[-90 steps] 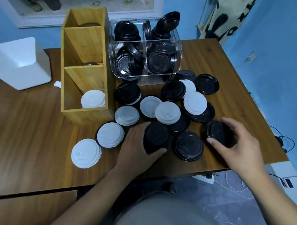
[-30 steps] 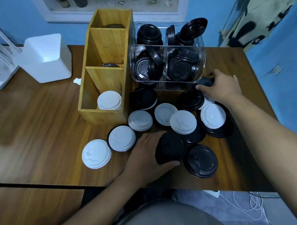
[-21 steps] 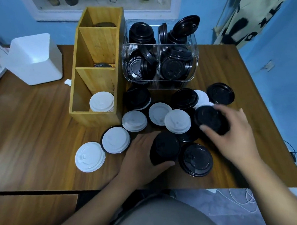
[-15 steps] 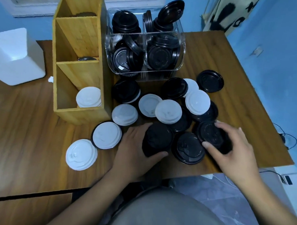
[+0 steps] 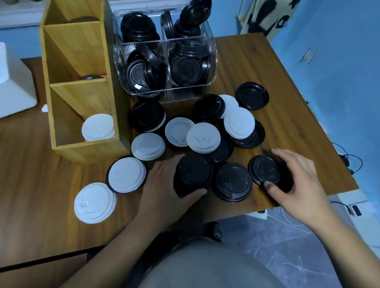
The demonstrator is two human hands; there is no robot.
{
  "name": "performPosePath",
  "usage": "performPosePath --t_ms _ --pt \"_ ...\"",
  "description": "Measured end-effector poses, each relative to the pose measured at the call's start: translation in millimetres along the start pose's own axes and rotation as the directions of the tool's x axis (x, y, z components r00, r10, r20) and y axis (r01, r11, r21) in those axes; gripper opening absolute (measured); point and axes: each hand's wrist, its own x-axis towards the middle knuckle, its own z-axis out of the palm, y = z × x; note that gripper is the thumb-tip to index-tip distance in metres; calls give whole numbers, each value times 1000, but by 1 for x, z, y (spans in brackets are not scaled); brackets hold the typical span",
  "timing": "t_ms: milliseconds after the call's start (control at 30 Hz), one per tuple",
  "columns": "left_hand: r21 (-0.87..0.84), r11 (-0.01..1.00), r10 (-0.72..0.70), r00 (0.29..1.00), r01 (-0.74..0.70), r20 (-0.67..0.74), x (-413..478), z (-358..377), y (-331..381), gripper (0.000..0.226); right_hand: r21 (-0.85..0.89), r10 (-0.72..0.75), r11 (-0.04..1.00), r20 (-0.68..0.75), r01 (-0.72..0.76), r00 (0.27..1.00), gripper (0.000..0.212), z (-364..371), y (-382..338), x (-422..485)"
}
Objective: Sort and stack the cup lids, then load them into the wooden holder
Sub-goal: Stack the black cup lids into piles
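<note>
My left hand [image 5: 162, 188] grips a stack of black lids [image 5: 193, 173] standing on the table near its front edge. My right hand [image 5: 297, 178] holds a second stack of black lids [image 5: 265, 170] further right, thumb in front, fingers behind. One loose black lid [image 5: 232, 182] lies between the two stacks. Several white lids [image 5: 203, 137] and black lids [image 5: 251, 95] are scattered across the middle of the table. The wooden holder [image 5: 77, 83] stands at the left with a white lid stack [image 5: 97, 127] in its front compartment.
A clear plastic bin [image 5: 211, 45] full of black lids stands behind the scattered lids. A white box [image 5: 5, 80] sits at the far left. The table's front edge [image 5: 307, 200] runs just under my right hand. Cables lie on the floor at the right.
My right hand reached to the back right by the bin, took a black lid, and brought it back onto the stack at the front right. My left hand stayed on its stack.
</note>
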Motion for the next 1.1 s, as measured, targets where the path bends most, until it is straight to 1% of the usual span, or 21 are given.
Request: performPosePath --t_ms 67,133,167,233,300,333,400,433,533,567,633,700,767,833,867,900,967,1100 --pt "1 1000 1 1000 -1 -2 0 0 0 89 8 -65 998 143 64 988 86 -6 2 7" --pt "-2 1000 1 1000 -1 0 0 -1 0 88 70 -131 991 291 115 948 90 -12 3 15" --pt "-4 1000 2 1000 -2 1 0 -1 1 88 76 -154 988 337 136 929 90 -16 4 19" --pt "-7 1000 5 1000 -5 -2 0 -1 1 88 6 -178 982 375 189 910 82 -19 7 25" --pt "-8 1000 2 1000 -3 -2 0 -1 1 88 -139 -150 968 345 209 927 71 -19 5 28" --pt "-7 1000 2 1000 -2 -2 0 -1 0 88 -228 -116 954 317 194 941 70 -17 2 30" --pt "-5 1000 2 1000 -2 -1 0 -1 0 88 -345 -81 923 260 171 962 76 -12 -4 30" --pt "-5 1000 2 1000 -2 0 0 -1 0 88 -348 -104 918 249 190 963 77 -10 -4 29" --pt "-5 1000 5 1000 -5 -5 0 -1 1 88 -214 -182 944 298 251 937 77 -9 1 26" --pt "-3 1000 10 1000 -10 -8 0 -1 1 88 -174 -190 951 318 254 929 78 -10 2 25" --pt "-2 1000 14 1000 -14 -10 0 -1 1 88 -149 -182 959 323 240 929 76 -11 3 25" --pt "0 1000 11 1000 -11 -11 0 -1 1 89 -173 -164 962 260 213 952 69 -14 2 26" --pt "3 1000 10 1000 -10 -13 0 0 1 89 -193 -127 969 133 151 983 67 -20 -8 28" --pt "5 1000 14 1000 -14 -14 1 0 0 90 -150 -135 980 0 134 991 69 -19 -29 30" --pt "5 1000 17 1000 -17 -14 1 0 1 90 -106 -163 982 -33 159 986 68 -13 -45 29" --pt "4 1000 18 1000 -18 -14 1 0 1 91 -64 -198 979 -37 195 980 67 -5 -60 28" --pt "1 1000 17 1000 -17 -18 1 0 0 92 -11 -253 967 9 253 967 67 15 -87 27" --pt "-10 1000 21 1000 -22 -23 1 0 2 94 -33 -247 967 94 251 964 70 46 -111 36"
